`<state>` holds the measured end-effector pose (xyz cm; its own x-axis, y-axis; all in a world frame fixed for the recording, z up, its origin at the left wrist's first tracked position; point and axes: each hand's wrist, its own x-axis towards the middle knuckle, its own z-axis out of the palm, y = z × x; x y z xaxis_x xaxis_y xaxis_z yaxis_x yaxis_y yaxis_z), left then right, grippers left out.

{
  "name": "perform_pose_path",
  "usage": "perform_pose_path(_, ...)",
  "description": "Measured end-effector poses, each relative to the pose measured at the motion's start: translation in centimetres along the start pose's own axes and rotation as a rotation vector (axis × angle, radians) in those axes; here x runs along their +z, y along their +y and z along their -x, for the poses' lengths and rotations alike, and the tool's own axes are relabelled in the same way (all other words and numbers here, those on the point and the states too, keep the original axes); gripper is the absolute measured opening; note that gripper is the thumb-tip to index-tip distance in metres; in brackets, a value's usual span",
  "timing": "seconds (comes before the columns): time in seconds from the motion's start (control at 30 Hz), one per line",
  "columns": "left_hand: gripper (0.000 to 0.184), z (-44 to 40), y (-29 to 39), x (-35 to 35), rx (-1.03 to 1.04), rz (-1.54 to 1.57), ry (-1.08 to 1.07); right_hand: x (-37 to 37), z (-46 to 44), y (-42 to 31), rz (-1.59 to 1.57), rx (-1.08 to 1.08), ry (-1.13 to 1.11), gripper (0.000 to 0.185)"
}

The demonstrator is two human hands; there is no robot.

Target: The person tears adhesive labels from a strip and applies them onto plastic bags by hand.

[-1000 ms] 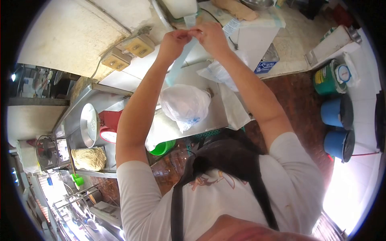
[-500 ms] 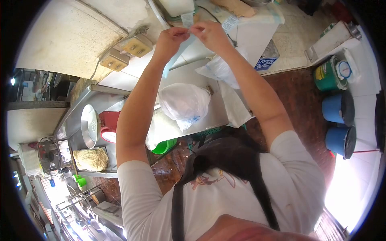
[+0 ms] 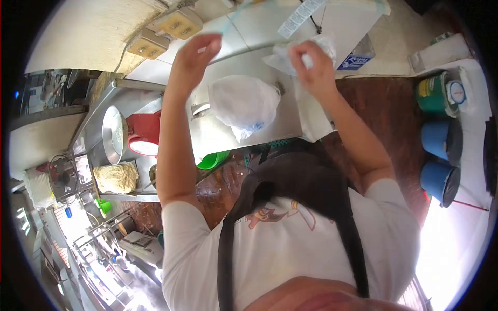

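Observation:
My left hand (image 3: 196, 57) is raised in front of the tiled wall, its fingers bent and a gap between thumb and forefinger. A pale blue strip (image 3: 235, 16) shows just beyond those fingertips; whether they touch it I cannot tell. My right hand (image 3: 315, 71) is curled in front of a crumpled clear plastic bag (image 3: 327, 47), a small white patch showing between thumb and fingers. That patch may be something held or the bag behind. Below and between both hands, a full white plastic bag (image 3: 243, 103) sits on the metal counter (image 3: 288, 122), touched by neither.
Left of my arm are a red scale (image 3: 143, 129) with a metal pan (image 3: 112, 135) and a tray of noodles (image 3: 115, 178). A green container (image 3: 211, 159) is below the counter. A printed strip (image 3: 301, 18) hangs ahead. Blue buckets (image 3: 434, 139) stand at right.
My hands were together at a pale blue strip near the wall. They have since parted and come back toward me, the left going left and the right moving right and down.

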<state>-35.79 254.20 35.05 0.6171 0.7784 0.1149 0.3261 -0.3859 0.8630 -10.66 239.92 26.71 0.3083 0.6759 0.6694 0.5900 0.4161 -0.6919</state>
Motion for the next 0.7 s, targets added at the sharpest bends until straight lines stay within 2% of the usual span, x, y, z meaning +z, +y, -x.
perform_pose_path(0.03, 0.034, 2.7, 1.0, -0.3, -0.045, 0.113, -0.081, 0.1, 1.8, 0.0, 0.003, -0.050, -0.049, 0.010)
perform_pose_path(0.1, 0.034, 6.5, 1.9, -0.3, 0.094, -0.129, -0.312, 0.2, 4.7, -0.3, -0.024, 0.018, -0.107, 0.012)
perform_pose_path(0.23, 0.040, 9.1, 2.3, 0.9, 0.001, -0.273, -0.223, 0.6, 6.3, -1.5, -0.072, 0.064, -0.148, 0.014)
perform_pose_path(0.33, 0.042, 9.8, 3.0, 1.6, -0.074, -0.296, -0.116, 1.2, 6.1, -2.5, -0.069, 0.011, -0.136, 0.015)
perform_pose_path(0.43, 0.042, 10.1, 2.6, 2.3, -0.044, -0.234, -0.090, 2.6, 6.2, -2.8, 0.006, -0.171, -0.111, 0.020)
perform_pose_path(0.53, 0.039, 10.2, 1.7, 3.1, -0.012, -0.215, -0.080, 4.0, 6.7, -3.3, 0.047, -0.359, -0.176, 0.028)
perform_pose_path(0.63, 0.032, 10.1, -0.1, 3.4, -0.028, -0.122, -0.066, 5.8, 9.4, -3.0, 0.115, -0.556, -0.425, 0.040)
perform_pose_path(0.7, 0.028, 9.9, -0.7, 2.8, -0.069, -0.070, -0.051, 5.2, 11.4, -2.5, 0.083, -0.547, -0.500, 0.044)
